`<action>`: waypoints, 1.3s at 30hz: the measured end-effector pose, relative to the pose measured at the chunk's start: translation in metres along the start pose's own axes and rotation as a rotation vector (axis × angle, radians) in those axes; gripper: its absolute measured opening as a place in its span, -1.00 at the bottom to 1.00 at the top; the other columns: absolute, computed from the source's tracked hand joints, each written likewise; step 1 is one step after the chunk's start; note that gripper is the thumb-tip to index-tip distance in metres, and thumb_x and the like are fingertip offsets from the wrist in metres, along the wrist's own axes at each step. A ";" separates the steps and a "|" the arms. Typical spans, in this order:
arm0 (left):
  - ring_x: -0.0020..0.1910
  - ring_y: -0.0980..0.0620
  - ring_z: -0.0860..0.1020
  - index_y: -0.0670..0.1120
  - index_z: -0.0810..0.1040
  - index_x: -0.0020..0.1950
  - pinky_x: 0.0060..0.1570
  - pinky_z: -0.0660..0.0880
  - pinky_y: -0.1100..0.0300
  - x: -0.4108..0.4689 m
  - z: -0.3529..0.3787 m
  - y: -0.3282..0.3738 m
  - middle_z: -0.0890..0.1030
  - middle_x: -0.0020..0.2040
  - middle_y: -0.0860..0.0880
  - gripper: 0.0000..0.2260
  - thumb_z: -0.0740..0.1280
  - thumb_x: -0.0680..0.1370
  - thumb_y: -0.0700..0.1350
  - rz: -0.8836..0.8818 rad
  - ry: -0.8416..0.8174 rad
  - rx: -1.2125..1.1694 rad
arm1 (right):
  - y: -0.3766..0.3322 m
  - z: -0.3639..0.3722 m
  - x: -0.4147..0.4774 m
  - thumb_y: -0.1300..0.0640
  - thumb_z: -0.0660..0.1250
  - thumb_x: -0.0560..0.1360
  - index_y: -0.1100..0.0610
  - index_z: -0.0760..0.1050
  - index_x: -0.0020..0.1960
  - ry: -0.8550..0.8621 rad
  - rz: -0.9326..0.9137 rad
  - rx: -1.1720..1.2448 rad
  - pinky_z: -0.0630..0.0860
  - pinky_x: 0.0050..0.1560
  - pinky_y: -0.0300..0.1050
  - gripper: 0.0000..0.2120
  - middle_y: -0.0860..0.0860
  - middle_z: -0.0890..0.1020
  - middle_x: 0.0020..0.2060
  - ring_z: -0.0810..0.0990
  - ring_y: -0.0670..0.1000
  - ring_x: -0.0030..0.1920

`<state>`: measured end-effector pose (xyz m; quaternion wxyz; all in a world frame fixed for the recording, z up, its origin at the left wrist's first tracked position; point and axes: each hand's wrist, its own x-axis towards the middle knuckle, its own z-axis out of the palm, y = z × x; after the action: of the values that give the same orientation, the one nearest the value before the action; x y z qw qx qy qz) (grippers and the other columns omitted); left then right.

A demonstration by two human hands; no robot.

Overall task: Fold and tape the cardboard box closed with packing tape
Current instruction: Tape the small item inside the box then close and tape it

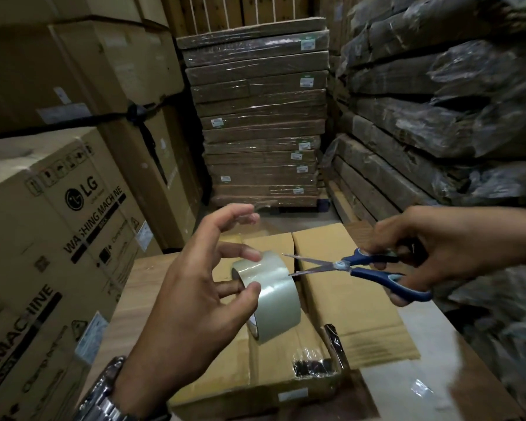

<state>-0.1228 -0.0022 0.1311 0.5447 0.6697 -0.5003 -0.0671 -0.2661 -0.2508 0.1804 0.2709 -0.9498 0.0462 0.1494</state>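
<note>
Clear tape roll [274, 296] pinched in the left hand [189, 299]; right hand [438, 247] grips open scissors [356, 267]; blades this close could cut the left hand if the roll slips.

Above the cardboard box [343, 302] the air is open, and both my hands hang there. My left hand [192, 302] grips the tape roll [275, 299] over the seam. My right hand [438, 250] grips the scissors [362, 268], their parted blades pointing at the roll, tips just beside it, so little room lies between. A washing machine carton [58, 238] stands close on my left, a stack of wrapped flat packs [255, 117] blocks ahead, and wrapped bundles [438, 123] wall my right. A bare strip of floor [428, 335] lies right of the box.
</note>
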 end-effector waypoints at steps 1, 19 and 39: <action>0.11 -0.01 0.57 0.25 0.37 0.30 -0.19 0.61 0.16 0.000 -0.001 0.001 0.47 0.28 0.16 -0.37 0.39 0.36 -0.28 0.006 -0.011 -0.005 | -0.001 -0.002 0.003 -0.46 0.40 0.15 -0.36 0.52 0.00 -0.008 0.003 0.002 0.52 -0.20 0.10 -0.55 0.04 0.56 -0.09 0.52 0.07 -0.25; 0.13 0.00 0.57 0.25 0.35 0.33 -0.14 0.65 0.06 0.003 -0.009 0.018 0.47 0.28 0.19 -0.36 0.39 0.37 -0.27 0.044 -0.101 -0.040 | -0.026 -0.017 0.009 -0.35 0.41 0.15 -0.36 0.56 -0.10 0.043 -0.076 -0.053 0.50 -0.23 0.05 -0.67 0.01 0.56 -0.19 0.52 0.03 -0.28; 0.10 0.04 0.58 0.25 0.39 0.30 -0.17 0.65 0.11 0.001 -0.005 0.017 0.49 0.24 0.23 -0.34 0.40 0.35 -0.32 0.020 -0.090 -0.161 | -0.027 -0.009 -0.002 -0.33 0.30 0.23 -0.36 0.57 -0.09 0.213 0.001 -0.219 0.42 -0.37 -0.11 -0.73 -0.01 0.67 -0.24 0.50 0.01 -0.39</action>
<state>-0.1293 0.0021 0.1477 0.5742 0.6152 -0.5240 -0.1317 -0.2614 -0.2330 0.2018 0.1591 -0.9841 0.0588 0.0520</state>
